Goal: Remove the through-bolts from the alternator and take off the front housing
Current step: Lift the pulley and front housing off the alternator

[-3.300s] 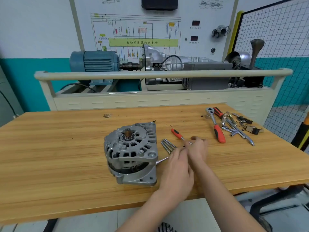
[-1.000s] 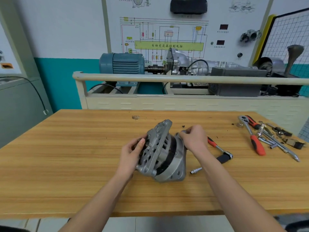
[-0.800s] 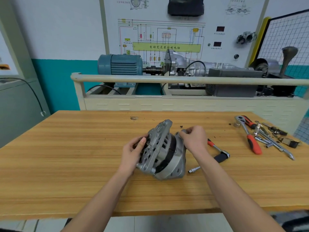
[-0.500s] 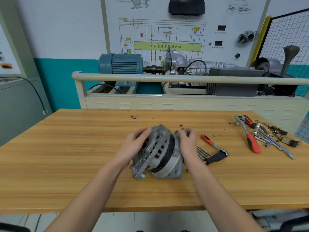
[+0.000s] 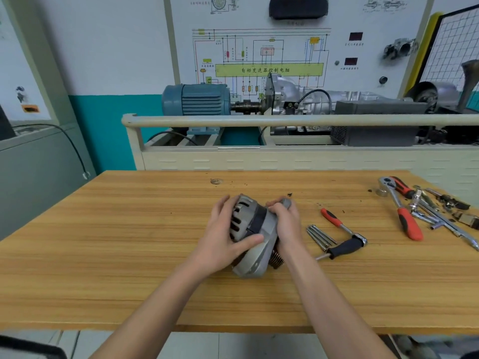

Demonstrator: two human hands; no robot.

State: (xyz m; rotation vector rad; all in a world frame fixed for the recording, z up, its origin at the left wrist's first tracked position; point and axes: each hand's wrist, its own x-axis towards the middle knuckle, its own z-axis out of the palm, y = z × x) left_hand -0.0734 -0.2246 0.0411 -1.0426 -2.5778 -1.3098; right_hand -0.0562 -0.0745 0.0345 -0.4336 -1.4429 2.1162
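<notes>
Both hands' fingers clamp the alternator (image 5: 252, 235), left hand (image 5: 223, 240) covering its front, right hand (image 5: 286, 225) its rear.

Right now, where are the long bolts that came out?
In the head view, the bolts lie bundled on the table, right of the alternator, beside the black-handled ratchet.

A wooden table (image 5: 129, 255) fills the lower half of the frame. At its centre sits the alternator (image 5: 252, 237), resting on the boards. Just right of it lies a bundle of long bolts (image 5: 320, 235), and beside those a red-handled screwdriver (image 5: 334, 221) and a black-handled ratchet (image 5: 346, 248). Over at the right edge there's a red-handled ratchet (image 5: 404, 213) touching a heap of metal tools (image 5: 440, 211). Near the far edge, a small round knot (image 5: 216, 181) marks the wood.
</notes>
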